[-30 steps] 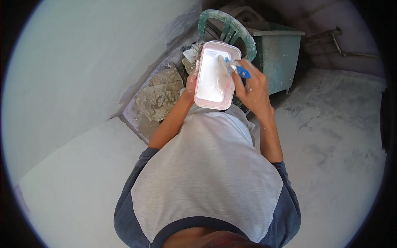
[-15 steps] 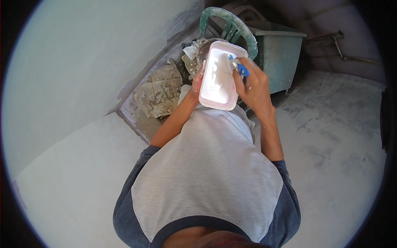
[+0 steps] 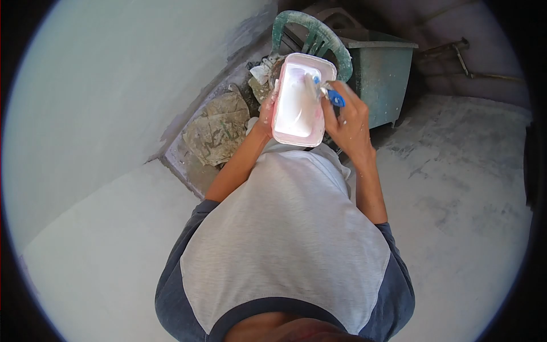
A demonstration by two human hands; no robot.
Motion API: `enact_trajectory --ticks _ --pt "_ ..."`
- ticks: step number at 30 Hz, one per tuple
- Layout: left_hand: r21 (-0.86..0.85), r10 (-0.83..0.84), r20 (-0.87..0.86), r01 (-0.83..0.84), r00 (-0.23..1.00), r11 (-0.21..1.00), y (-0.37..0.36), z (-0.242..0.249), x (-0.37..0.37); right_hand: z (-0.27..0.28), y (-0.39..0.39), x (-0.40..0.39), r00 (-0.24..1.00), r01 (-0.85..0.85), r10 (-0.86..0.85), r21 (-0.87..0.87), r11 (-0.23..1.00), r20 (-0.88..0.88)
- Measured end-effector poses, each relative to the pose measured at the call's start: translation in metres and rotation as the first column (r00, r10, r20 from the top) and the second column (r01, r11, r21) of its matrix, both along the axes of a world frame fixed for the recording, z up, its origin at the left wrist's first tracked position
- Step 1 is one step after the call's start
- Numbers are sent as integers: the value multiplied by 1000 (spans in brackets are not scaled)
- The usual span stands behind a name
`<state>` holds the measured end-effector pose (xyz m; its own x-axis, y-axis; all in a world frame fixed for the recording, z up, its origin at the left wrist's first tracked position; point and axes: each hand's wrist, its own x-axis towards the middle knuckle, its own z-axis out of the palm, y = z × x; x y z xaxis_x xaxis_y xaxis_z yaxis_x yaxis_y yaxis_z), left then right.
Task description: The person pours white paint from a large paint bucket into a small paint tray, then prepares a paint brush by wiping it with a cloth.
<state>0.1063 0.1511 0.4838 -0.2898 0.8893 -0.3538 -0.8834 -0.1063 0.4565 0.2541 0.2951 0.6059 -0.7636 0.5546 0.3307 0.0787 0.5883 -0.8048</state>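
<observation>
My left hand (image 3: 266, 113) is wrapped around the left side of a pale pink plastic tub (image 3: 300, 138), holding it in front of my body, above the floor. White, shiny paste (image 3: 297, 113) lies inside the tub. My right hand (image 3: 350, 119) is closed on a putty knife with a blue handle (image 3: 337, 98), over the tub's right rim. Its greyish blade (image 3: 310, 86) reaches down into the paste, and part of the handle is hidden by my fingers. White specks mark both hands.
Behind the tub stands a green plastic chair (image 3: 310, 21) spattered with white. A grey-green bin (image 3: 388, 74) is right of it. A dirty sack (image 3: 217, 126) lies by the wall (image 3: 114, 85) at left. Pipes (image 3: 464, 60) run along the back right.
The tub has shifted slightly left and up in view with both hands. The putty knife's blade has moved left over the paste, and more of it shows.
</observation>
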Motion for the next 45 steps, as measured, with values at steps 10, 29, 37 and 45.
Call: enact_trajectory --ticks 10,29,37,45 --pt "31 -2 132 -2 991 1000 -10 -25 0 -8 -2 -12 995 -64 61 -41 997 -76" --pt "-11 -50 -17 50 999 999 -8 -1 12 -4 -8 12 997 71 -67 88 994 -47" --pt "-94 -31 -108 20 994 995 2 -5 28 1 -39 22 998 -26 19 -106 994 -65" --pt "119 -84 141 67 986 991 1 -7 26 -4 -9 36 992 124 -125 -39 992 -26"
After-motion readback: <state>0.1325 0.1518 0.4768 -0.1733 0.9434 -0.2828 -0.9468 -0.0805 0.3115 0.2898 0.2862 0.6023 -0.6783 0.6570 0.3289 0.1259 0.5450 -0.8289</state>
